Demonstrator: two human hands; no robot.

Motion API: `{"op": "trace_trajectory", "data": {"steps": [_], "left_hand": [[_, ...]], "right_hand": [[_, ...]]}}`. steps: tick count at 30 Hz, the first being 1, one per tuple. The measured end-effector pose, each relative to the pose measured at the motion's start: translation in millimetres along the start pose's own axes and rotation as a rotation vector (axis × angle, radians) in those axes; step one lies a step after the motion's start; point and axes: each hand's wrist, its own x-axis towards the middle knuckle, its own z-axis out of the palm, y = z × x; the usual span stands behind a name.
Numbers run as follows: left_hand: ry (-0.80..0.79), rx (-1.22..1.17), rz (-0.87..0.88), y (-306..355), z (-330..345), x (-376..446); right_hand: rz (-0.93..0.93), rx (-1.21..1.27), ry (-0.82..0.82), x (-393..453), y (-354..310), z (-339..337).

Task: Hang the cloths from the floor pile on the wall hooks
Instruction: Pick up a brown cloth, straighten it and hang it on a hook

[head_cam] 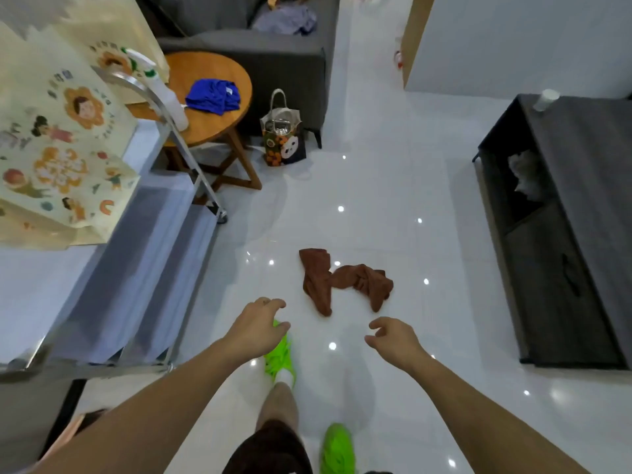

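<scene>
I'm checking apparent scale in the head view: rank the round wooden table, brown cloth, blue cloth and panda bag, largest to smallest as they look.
1. round wooden table
2. brown cloth
3. blue cloth and panda bag look alike; unranked.

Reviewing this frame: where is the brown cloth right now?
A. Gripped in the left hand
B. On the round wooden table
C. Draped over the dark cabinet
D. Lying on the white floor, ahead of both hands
D: the brown cloth lies crumpled on the floor, beyond the left hand and right hand, which hold nothing.
</scene>
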Motion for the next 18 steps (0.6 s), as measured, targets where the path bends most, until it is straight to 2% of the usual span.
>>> {"op": "trace_trajectory", "data": {"steps": [4,10,18], "left_hand": [[-0.036,-0.097,-0.028,-21,-12,64],[-0.177,-0.187,-0.111,-66,-27,152],[-0.259,-0.197,-0.248,-134,-15,263]], "right_hand": [[0.121,0.028,0.003,41,-22,-3],[0.324,0.073,0.007,111,-57,-8],[0.375,0.075,-0.02,247,-76,35]]}}
